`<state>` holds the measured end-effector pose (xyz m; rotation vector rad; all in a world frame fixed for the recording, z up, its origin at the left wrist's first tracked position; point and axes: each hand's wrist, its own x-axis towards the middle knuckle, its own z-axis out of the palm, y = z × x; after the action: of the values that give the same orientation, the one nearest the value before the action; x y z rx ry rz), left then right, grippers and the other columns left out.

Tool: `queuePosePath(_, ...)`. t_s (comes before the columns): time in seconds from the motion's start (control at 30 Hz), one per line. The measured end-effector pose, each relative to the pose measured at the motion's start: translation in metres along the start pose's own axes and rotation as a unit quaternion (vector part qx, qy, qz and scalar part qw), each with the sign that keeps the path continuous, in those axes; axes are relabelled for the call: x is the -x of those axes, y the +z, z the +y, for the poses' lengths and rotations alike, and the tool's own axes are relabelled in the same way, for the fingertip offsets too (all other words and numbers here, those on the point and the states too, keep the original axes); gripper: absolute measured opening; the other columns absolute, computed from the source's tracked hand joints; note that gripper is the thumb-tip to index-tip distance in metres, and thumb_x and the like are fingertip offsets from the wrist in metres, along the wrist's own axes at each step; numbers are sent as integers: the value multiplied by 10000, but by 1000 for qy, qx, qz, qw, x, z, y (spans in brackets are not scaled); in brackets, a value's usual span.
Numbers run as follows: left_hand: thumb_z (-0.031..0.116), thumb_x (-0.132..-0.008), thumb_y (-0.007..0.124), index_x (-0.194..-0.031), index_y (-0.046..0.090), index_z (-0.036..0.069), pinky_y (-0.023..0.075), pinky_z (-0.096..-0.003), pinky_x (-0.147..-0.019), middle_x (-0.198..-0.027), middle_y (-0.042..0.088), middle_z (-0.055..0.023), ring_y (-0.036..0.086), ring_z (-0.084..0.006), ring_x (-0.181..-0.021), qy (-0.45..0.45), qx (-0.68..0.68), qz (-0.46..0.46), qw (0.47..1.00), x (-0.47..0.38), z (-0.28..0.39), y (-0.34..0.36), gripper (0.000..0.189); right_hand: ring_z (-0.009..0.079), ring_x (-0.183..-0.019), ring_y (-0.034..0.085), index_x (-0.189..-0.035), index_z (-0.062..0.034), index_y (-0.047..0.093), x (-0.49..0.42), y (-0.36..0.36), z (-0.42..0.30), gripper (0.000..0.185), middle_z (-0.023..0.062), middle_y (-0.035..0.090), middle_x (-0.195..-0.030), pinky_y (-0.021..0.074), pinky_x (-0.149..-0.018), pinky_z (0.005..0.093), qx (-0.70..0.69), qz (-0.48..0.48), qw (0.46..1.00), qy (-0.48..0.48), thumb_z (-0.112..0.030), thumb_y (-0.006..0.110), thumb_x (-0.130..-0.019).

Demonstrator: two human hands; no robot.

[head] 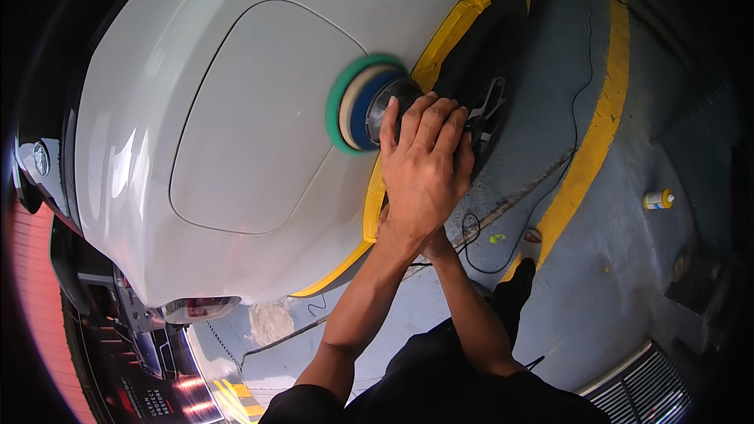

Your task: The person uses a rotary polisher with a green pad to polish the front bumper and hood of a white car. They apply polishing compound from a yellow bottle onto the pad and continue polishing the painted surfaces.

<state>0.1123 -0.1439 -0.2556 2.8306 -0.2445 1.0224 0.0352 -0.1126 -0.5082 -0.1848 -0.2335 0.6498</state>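
A power polisher [396, 100] has its round green foam pad [339, 103] against the light-coloured car body panel [306, 29], just beside the fuel filler flap [253, 118]. The pad's edge is blurred, with cream and blue layers behind it. My left hand [425, 168] lies over the polisher's dark head, fingers curled over it. Beneath the left wrist, my right hand [435, 246] is mostly hidden, a few fingers showing at the tool's rear; a black cord comes out near it. Yellow masking tape [371, 206] lines the wheel arch.
The wheel [489, 106] is right of the polisher. A black cord [572, 100] loops over the grey floor, past a yellow painted line [595, 141]. A yellow-capped bottle [658, 199] lies right; a small yellow-green item [497, 238] is near my foot [531, 244]. The tail light [203, 308] is lower left.
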Motion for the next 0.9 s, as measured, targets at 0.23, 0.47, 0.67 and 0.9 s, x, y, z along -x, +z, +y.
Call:
queuePosePath(0.23,85,-822,800,-1138,775,95,365,-536,-1213,-1203,734,-32,656,-253,-1264,-13,8,10,1000,13,-7,-5,317,192,-1425,496,-1613,-36,360,5,-14,13,930,79,483,-1567,433,-1173,376,-12,-6,999,47,-452,836,-931)
queuePosePath(0.47,83,-810,816,-1138,781,105,370,-523,-1210,-1213,738,-23,663,-249,-1267,-9,2,1,1000,38,-7,-25,331,201,-1421,505,-1602,-34,369,17,3,29,920,91,491,-1560,441,-1167,378,8,-4,998,57,-416,851,-919)
queuePosePath(0.67,89,-806,827,-1150,784,112,365,-519,-1217,-1224,740,-20,660,-247,-1278,-19,-17,-17,1000,70,-14,-40,347,209,-1418,512,-1593,-32,376,31,17,47,911,102,498,-1554,448,-1162,380,21,-11,997,75,-386,864,-910)
queuePosePath(0.9,85,-789,845,-1149,784,116,361,-517,-1216,-1227,741,-20,659,-250,-1280,-5,-10,-29,1000,92,-18,-53,367,218,-1415,521,-1582,-30,384,41,35,53,903,114,507,-1547,456,-1156,382,51,-18,997,61,-350,879,-898)
